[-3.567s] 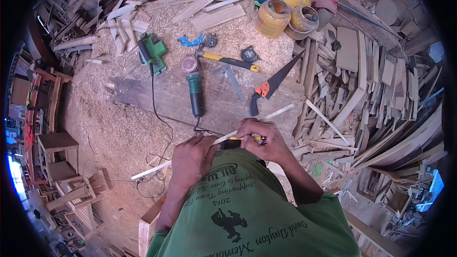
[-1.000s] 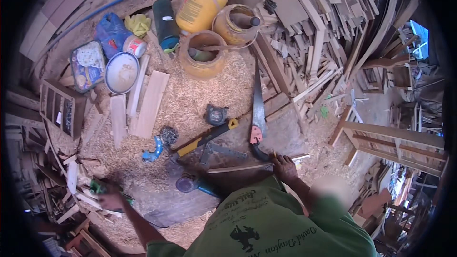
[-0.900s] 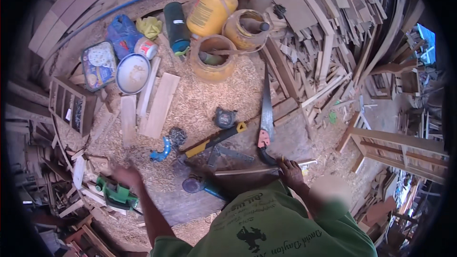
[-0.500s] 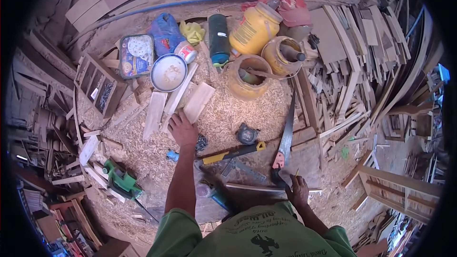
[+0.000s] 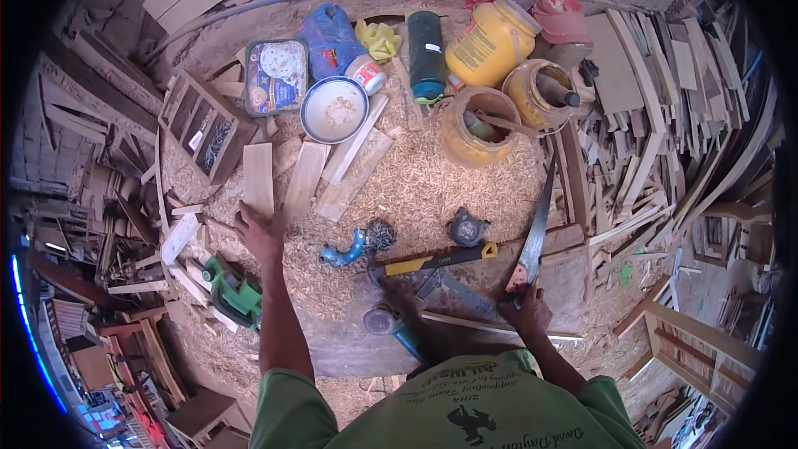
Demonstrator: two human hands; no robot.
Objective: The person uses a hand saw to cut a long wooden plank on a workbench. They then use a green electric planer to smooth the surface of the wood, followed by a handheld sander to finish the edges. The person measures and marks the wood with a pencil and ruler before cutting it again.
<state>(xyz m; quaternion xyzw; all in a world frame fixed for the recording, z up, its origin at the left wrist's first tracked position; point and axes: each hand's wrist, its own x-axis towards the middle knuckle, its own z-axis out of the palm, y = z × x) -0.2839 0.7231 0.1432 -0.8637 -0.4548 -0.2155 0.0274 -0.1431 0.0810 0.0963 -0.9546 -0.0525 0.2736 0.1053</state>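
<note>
My left hand grips the lower end of a short pale board, left of other loose boards. My right hand is closed at the handle of the handsaw, its fingers partly hidden. A yellow-and-black hammer, a tape measure, a metal square and a blue curved tool lie between my hands. A green power planer is beside my left forearm; an angle grinder lies near my body, partly shadowed.
Yellow tubs, a green cylinder, a bowl and a wooden crate stand at the back of the shavings-covered surface. Wood offcuts are heaped on the right. Frames and stools stand around.
My left hand has moved from the planer up to the boards, then shifted left with one board. My right hand has closed at the saw handle. My view has swung round.
</note>
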